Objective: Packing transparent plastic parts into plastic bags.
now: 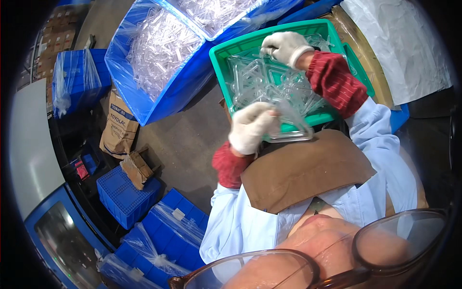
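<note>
My left hand (252,127), in a white glove, pinches a clear plastic triangular frame (304,127) at the near edge of a green crate (219,77). Inside the crate lies a loose heap of similar clear plastic frames (250,79). Over the crate's far right part is my right hand (286,48), also gloved in white, its fingers curled closed. Whatever those fingers hold, if anything, cannot be made out against the clear pieces. Red striped sleeve covers wrap both my forearms.
Beyond the crate to the left stands a blue divided bin (168,91) lined with plastic film, full of small clear pieces. A brown paper sack (118,123), a blue crate (127,197) and film-draped blue boxes (178,216) stand at left. White sheeting (399,48) lies at right.
</note>
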Demonstrator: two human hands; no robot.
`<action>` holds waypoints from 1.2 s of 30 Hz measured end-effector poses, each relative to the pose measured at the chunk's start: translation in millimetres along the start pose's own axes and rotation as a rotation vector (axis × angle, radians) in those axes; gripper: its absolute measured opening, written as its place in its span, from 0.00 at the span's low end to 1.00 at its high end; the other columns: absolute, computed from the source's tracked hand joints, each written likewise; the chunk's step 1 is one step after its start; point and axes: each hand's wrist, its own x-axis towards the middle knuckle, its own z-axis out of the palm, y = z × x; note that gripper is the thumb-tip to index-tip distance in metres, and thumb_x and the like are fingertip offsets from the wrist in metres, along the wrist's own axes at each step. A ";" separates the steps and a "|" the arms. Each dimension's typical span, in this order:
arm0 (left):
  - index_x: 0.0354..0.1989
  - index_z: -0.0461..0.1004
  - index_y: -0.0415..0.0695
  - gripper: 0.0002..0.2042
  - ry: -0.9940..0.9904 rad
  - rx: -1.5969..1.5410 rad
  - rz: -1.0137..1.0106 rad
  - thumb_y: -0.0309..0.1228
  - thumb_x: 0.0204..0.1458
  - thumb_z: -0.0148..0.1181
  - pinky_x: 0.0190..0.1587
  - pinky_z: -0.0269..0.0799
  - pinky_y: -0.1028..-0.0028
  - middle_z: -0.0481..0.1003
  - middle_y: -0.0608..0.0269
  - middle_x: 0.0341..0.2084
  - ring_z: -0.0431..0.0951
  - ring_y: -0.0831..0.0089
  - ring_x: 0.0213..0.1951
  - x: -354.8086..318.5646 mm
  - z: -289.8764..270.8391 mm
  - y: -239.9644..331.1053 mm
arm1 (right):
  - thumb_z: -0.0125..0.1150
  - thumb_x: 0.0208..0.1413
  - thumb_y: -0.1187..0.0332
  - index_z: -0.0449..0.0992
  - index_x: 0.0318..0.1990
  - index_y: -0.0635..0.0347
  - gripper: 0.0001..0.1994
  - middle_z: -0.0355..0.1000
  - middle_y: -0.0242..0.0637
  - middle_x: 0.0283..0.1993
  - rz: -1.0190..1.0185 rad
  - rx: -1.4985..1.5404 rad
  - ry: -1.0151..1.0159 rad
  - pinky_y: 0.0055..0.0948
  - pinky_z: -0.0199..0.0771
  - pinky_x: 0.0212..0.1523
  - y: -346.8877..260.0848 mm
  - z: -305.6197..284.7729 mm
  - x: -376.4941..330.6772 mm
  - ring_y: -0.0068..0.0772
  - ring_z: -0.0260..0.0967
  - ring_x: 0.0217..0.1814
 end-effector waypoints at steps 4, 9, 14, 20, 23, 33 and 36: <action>0.33 0.72 0.35 0.10 0.087 0.351 0.315 0.32 0.51 0.54 0.23 0.68 0.77 0.74 0.62 0.22 0.73 0.76 0.23 40.7 -71.1 42.8 | 0.60 0.48 0.61 0.76 0.36 0.51 0.09 0.74 0.37 0.32 0.055 0.082 0.179 0.29 0.70 0.37 29.5 -29.6 -15.9 0.36 0.72 0.35; 0.37 0.67 0.36 0.16 0.856 -0.060 0.392 0.36 0.50 0.59 0.35 0.68 0.78 0.70 0.62 0.32 0.71 0.72 0.34 108.9 -153.3 113.8 | 0.61 0.48 0.64 0.77 0.36 0.54 0.09 0.74 0.30 0.29 0.135 0.394 0.168 0.23 0.69 0.38 17.0 -63.9 -16.1 0.22 0.70 0.32; 0.47 0.68 0.33 0.20 0.392 0.691 0.493 0.27 0.44 0.64 0.42 0.69 0.76 0.74 0.55 0.37 0.73 0.72 0.39 143.3 -77.0 51.6 | 0.61 0.47 0.61 0.77 0.36 0.53 0.10 0.75 0.33 0.30 0.151 0.581 0.267 0.25 0.69 0.39 70.1 -62.4 -35.2 0.27 0.71 0.33; 0.57 0.56 0.40 0.37 -0.210 1.397 0.305 0.43 0.39 0.64 0.50 0.66 0.66 0.67 0.45 0.47 0.69 0.52 0.48 168.0 1.5 0.6 | 0.57 0.47 0.56 0.73 0.42 0.51 0.16 0.73 0.39 0.38 0.270 -0.048 -0.007 0.35 0.68 0.45 67.1 -70.2 -38.9 0.42 0.70 0.43; 0.58 0.56 0.47 0.36 -0.286 1.361 0.303 0.42 0.39 0.64 0.48 0.67 0.65 0.67 0.45 0.46 0.70 0.53 0.46 186.4 19.2 -11.0 | 0.58 0.47 0.53 0.70 0.47 0.49 0.20 0.71 0.40 0.43 0.282 -0.145 -0.151 0.38 0.66 0.47 73.5 -65.8 -43.4 0.44 0.68 0.47; 0.37 0.73 0.40 0.14 -0.287 0.928 0.230 0.26 0.38 0.52 0.38 0.70 0.69 0.72 0.52 0.32 0.74 0.59 0.33 191.2 36.0 -20.5 | 0.59 0.40 0.62 0.75 0.36 0.56 0.14 0.74 0.42 0.33 0.112 0.177 -0.160 0.35 0.69 0.39 102.8 -79.1 -55.1 0.43 0.71 0.38; 0.37 0.73 0.41 0.13 -0.311 1.116 0.241 0.26 0.40 0.50 0.34 0.70 0.67 0.71 0.52 0.30 0.73 0.56 0.30 188.7 63.2 -4.4 | 0.60 0.40 0.63 0.74 0.34 0.60 0.13 0.74 0.41 0.31 0.136 0.403 -0.040 0.31 0.70 0.37 121.5 -93.2 -67.8 0.39 0.72 0.35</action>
